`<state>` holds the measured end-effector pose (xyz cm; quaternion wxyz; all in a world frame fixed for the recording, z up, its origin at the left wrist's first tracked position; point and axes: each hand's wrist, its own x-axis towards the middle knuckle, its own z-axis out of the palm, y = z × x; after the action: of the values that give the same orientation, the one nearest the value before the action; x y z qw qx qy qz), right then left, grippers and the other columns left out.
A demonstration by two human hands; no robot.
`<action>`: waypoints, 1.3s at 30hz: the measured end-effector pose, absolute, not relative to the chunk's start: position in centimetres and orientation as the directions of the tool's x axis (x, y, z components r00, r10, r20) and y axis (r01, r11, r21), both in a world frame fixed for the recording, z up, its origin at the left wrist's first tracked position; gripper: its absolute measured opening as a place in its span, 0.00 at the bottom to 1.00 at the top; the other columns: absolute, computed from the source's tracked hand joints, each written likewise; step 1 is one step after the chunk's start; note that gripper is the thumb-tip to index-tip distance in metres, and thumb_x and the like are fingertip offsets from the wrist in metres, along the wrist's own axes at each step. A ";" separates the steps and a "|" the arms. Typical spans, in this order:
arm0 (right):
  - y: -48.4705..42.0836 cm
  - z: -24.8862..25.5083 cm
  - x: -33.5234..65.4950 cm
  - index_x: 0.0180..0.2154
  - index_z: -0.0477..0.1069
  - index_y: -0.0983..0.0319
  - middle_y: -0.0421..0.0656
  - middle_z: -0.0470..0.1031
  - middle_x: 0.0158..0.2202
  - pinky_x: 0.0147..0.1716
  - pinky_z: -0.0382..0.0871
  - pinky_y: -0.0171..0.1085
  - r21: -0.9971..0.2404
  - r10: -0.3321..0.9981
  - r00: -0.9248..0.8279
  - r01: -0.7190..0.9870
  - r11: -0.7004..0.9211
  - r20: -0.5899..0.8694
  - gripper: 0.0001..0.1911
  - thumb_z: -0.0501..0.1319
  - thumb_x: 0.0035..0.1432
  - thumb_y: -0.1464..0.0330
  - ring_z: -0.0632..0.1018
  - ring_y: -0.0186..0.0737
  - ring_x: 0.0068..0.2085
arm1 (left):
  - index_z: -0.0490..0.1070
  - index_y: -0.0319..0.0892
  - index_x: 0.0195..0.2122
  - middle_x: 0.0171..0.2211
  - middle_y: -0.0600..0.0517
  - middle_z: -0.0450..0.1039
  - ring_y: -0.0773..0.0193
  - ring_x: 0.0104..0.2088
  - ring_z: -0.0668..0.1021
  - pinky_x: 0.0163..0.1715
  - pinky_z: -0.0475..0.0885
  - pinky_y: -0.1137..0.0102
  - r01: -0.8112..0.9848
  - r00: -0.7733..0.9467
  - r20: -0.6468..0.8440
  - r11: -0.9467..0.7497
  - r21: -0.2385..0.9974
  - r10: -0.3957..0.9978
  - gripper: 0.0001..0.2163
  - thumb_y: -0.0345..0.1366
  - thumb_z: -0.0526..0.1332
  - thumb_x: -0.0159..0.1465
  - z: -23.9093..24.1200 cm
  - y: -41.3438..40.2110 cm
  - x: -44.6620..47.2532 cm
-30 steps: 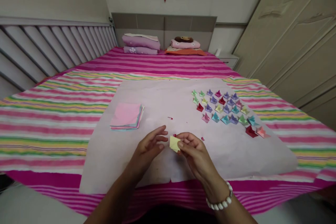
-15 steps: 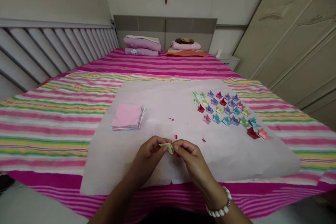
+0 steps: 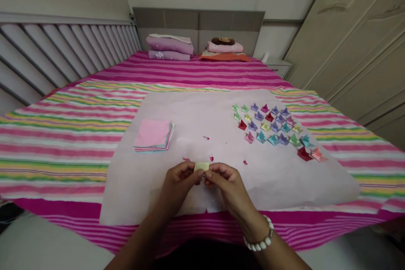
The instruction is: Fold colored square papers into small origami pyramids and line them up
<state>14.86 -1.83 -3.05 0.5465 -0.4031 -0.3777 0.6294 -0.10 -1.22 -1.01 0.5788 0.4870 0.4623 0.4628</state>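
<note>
Between my two hands is a small folded piece of pale yellow paper (image 3: 201, 166), which now shows a flat, roughly rectangular face. My left hand (image 3: 181, 180) pinches its left side between thumb and fingers. My right hand (image 3: 225, 180) pinches the right side, and the two thumbs nearly meet at its lower edge. Both hands are just above a large white sheet (image 3: 202, 109). Small red scraps (image 3: 245, 162) lie near the hands on that sheet. A white beaded bracelet (image 3: 260, 244) circles my right wrist.
A stack of square coloured paper (image 3: 153, 134), pink on top, lies to the left. Rows of small folded paper boats (image 3: 265, 126) in several colours cover the sheet's right side. Striped bedding (image 3: 63, 135) surrounds it; folded purple bedding (image 3: 170, 46) sits by the headboard.
The yellow paper has turned from a pointed shape to a flat rectangle facing me. My hands have come closer together, and a red scrap shows beside my left fingers. The view has tilted slightly down.
</note>
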 end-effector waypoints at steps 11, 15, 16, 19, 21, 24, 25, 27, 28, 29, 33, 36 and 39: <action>-1.7 -2.8 15.5 0.28 0.76 0.61 0.36 0.73 0.19 0.22 0.64 0.29 -0.937 0.999 -0.051 -0.349 -0.003 0.015 0.05 0.70 0.48 0.67 0.71 0.29 0.21 | 0.77 0.39 0.29 0.22 0.55 0.76 0.70 0.24 0.75 0.27 0.70 0.75 -0.195 0.186 -0.043 0.080 0.978 0.982 0.04 0.34 0.68 0.54 -0.1 -1.8 0.9; -1.9 -3.4 15.2 0.29 0.76 0.61 0.37 0.74 0.20 0.23 0.65 0.29 -0.931 0.998 -0.046 -0.365 0.032 0.052 0.03 0.69 0.51 0.68 0.73 0.29 0.22 | 0.77 0.39 0.28 0.21 0.54 0.77 0.70 0.23 0.75 0.25 0.70 0.75 -0.249 0.152 -0.028 0.066 0.966 0.988 0.03 0.32 0.68 0.52 -0.6 -2.0 1.0; -1.9 -3.4 15.2 0.29 0.76 0.61 0.37 0.74 0.20 0.23 0.66 0.29 -0.929 0.997 -0.046 -0.368 0.046 0.067 0.03 0.68 0.51 0.69 0.73 0.29 0.22 | 0.77 0.40 0.28 0.21 0.54 0.77 0.70 0.23 0.75 0.25 0.70 0.75 -0.266 0.147 -0.026 0.064 0.962 0.989 0.03 0.31 0.68 0.52 -0.8 -2.0 0.9; -2.1 -3.1 15.1 0.29 0.77 0.60 0.37 0.74 0.23 0.22 0.67 0.28 -0.925 0.990 -0.044 -0.365 0.107 0.132 0.02 0.68 0.51 0.72 0.74 0.29 0.22 | 0.76 0.41 0.27 0.21 0.55 0.76 0.70 0.22 0.75 0.25 0.70 0.76 -0.301 0.134 -0.022 0.062 0.952 0.991 0.02 0.29 0.68 0.52 -1.1 -2.0 0.8; -2.2 -2.8 15.2 0.29 0.78 0.59 0.37 0.73 0.26 0.22 0.68 0.29 -0.921 0.981 -0.051 -0.358 0.155 0.185 0.04 0.67 0.51 0.74 0.75 0.29 0.23 | 0.76 0.41 0.27 0.21 0.56 0.75 0.71 0.22 0.74 0.24 0.69 0.76 -0.300 0.129 -0.014 0.052 0.953 0.992 0.03 0.27 0.66 0.53 -1.3 -2.0 0.6; -2.2 -2.6 15.3 0.29 0.78 0.58 0.37 0.72 0.29 0.23 0.69 0.30 -0.905 0.968 -0.061 -0.373 0.204 0.244 0.09 0.64 0.50 0.78 0.77 0.30 0.24 | 0.76 0.42 0.27 0.22 0.56 0.74 0.72 0.23 0.74 0.26 0.69 0.76 -0.307 0.144 0.026 0.020 0.952 0.989 0.06 0.24 0.63 0.54 -1.4 -2.0 0.6; -2.2 -2.6 15.3 0.29 0.78 0.58 0.37 0.72 0.29 0.24 0.70 0.30 -0.899 0.965 -0.062 -0.384 0.212 0.254 0.10 0.63 0.50 0.79 0.77 0.30 0.24 | 0.76 0.43 0.27 0.23 0.56 0.74 0.72 0.24 0.74 0.26 0.69 0.76 -0.315 0.154 0.043 0.008 0.949 0.987 0.06 0.24 0.63 0.55 -1.4 -2.0 0.6; -2.3 -2.6 15.4 0.29 0.78 0.58 0.37 0.71 0.30 0.24 0.71 0.31 -0.888 0.962 -0.065 -0.405 0.217 0.265 0.11 0.63 0.49 0.80 0.77 0.30 0.24 | 0.76 0.43 0.27 0.25 0.56 0.74 0.71 0.26 0.75 0.28 0.70 0.76 -0.329 0.173 0.079 -0.018 0.944 0.982 0.06 0.25 0.63 0.56 -1.4 -2.1 0.5; -2.3 -2.6 15.4 0.28 0.77 0.58 0.37 0.71 0.30 0.25 0.71 0.31 -0.885 0.961 -0.063 -0.409 0.220 0.269 0.11 0.62 0.49 0.80 0.77 0.30 0.24 | 0.77 0.43 0.27 0.26 0.56 0.74 0.71 0.26 0.75 0.28 0.70 0.75 -0.328 0.178 0.097 -0.033 0.944 0.979 0.06 0.26 0.63 0.57 -1.4 -2.1 0.5; -2.3 -2.5 15.5 0.28 0.77 0.58 0.37 0.71 0.30 0.25 0.71 0.31 -0.886 0.961 -0.061 -0.406 0.224 0.271 0.11 0.62 0.49 0.80 0.77 0.30 0.25 | 0.77 0.43 0.27 0.26 0.55 0.74 0.71 0.27 0.75 0.29 0.70 0.75 -0.320 0.183 0.114 -0.050 0.946 0.977 0.06 0.26 0.63 0.57 -1.4 -2.2 0.4; -2.3 -2.3 15.5 0.28 0.77 0.58 0.37 0.71 0.30 0.24 0.69 0.30 -0.908 0.959 -0.031 -0.331 0.256 0.282 0.11 0.62 0.49 0.80 0.77 0.30 0.25 | 0.77 0.42 0.30 0.28 0.54 0.74 0.70 0.29 0.75 0.31 0.71 0.74 -0.281 0.204 0.149 -0.088 0.956 0.967 0.03 0.29 0.64 0.57 -0.9 -2.3 0.4; -2.3 -2.1 15.6 0.28 0.77 0.58 0.37 0.71 0.29 0.22 0.67 0.30 -0.916 0.954 -0.022 -0.288 0.280 0.299 0.10 0.62 0.49 0.79 0.75 0.30 0.25 | 0.75 0.40 0.27 0.27 0.54 0.73 0.70 0.29 0.75 0.30 0.70 0.75 -0.244 0.186 0.122 -0.075 0.967 0.975 0.02 0.29 0.68 0.54 -0.4 -2.4 0.6; -2.5 -2.1 15.6 0.30 0.77 0.58 0.39 0.71 0.31 0.25 0.67 0.32 -0.907 0.947 -0.053 -0.310 0.287 0.318 0.08 0.62 0.53 0.76 0.75 0.31 0.27 | 0.72 0.40 0.26 0.25 0.54 0.74 0.69 0.29 0.76 0.31 0.71 0.74 -0.223 0.188 0.082 -0.039 0.974 0.979 0.05 0.29 0.68 0.54 0.0 -2.5 0.8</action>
<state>15.63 -2.45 -2.11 0.6149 -0.3092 -0.5151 0.5108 0.82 -2.55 -0.04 0.5832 0.5038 0.3750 0.5152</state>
